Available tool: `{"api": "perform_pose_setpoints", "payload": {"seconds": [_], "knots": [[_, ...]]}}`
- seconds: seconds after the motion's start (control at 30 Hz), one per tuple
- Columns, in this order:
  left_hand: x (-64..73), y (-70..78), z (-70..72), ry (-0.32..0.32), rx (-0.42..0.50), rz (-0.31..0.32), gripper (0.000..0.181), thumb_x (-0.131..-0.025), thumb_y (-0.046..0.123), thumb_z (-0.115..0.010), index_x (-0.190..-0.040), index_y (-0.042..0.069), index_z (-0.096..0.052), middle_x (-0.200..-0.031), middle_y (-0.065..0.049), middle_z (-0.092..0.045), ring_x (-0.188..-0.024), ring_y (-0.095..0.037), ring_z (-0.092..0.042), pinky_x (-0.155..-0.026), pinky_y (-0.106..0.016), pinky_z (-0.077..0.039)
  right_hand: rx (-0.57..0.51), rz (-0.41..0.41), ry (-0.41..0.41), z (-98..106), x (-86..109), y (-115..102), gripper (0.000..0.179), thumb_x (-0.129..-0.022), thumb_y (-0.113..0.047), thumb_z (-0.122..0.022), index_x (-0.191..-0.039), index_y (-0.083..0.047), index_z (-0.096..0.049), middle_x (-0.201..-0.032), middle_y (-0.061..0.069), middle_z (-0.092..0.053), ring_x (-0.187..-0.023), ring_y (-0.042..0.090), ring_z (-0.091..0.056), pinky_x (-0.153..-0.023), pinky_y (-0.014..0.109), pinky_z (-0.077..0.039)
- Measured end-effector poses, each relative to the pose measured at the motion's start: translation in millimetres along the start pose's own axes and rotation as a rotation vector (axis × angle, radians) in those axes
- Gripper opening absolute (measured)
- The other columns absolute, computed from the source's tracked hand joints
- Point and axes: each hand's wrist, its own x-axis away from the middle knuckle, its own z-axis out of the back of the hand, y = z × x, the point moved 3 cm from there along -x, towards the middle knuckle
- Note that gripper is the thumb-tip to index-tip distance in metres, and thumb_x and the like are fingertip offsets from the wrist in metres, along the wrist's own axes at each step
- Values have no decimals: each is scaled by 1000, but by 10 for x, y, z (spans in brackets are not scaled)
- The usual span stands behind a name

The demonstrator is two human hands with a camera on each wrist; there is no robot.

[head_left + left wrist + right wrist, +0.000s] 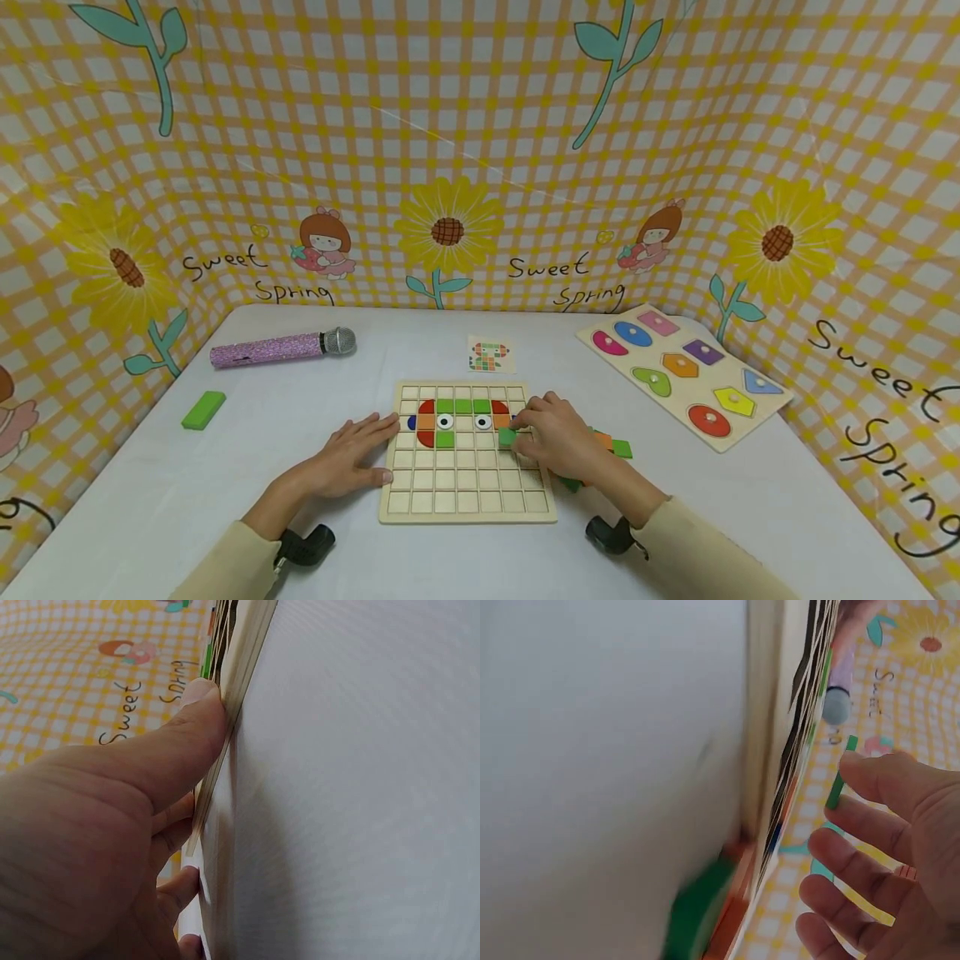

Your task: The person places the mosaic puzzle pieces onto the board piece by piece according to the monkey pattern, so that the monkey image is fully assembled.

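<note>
A wooden grid board (465,502) lies mid-table, its upper cells filled with red, orange, green and blue tiles and two white eye tiles (445,422). Along the board's left edge rests my left hand (341,460), fingers extended; in the left wrist view its thumb (176,754) lies against the board's side (238,675). My right hand (558,437) is over the right part of the board and pinches a green square tile (841,772) between thumb and index finger, its other fingers loosely bent. Partly hidden beneath the right forearm are loose green and orange tiles (622,450).
Behind the board lies a small pattern card (492,355). A glittery purple microphone (273,348) and a green block (204,410) lie at the left. At the back right is a shape puzzle board (686,375) with knobbed pieces. Patterned cloth (480,108) walls the table.
</note>
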Motion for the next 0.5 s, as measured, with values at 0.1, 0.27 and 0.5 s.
{"api": "perform_pose_setpoints", "payload": {"seconds": [0.1,0.27,0.5], "knots": [[-7,0,3,-1,0,4,72,-88,32,-64,-146,3,-32,-155,-17,-26,-143,-44,-17,-113,-67,-5,9,16,7,-36,-53,-92,18,-75,-26,-76,-90,-17,-73,-89,-4,-63,-79,11,-42,-71,26,-36],[-13,-8,0,-4,0,13,72,-88,33,-64,-146,3,-32,-155,-16,-26,-144,-43,-16,-113,-67,-5,21,-7,-27,-87,-123,-190,18,-77,-27,-76,-92,-18,-74,-90,-4,-63,-80,13,-41,-71,28,-35],[-3,-9,-10,-5,0,16,72,-88,34,-64,-146,4,-32,-155,-16,-26,-144,-43,-16,-113,-66,-5,39,2,-45,-154,-174,-215,18,-77,-30,-76,-90,-18,-74,-91,-3,-64,-82,14,-42,-72,28,-36]]}}
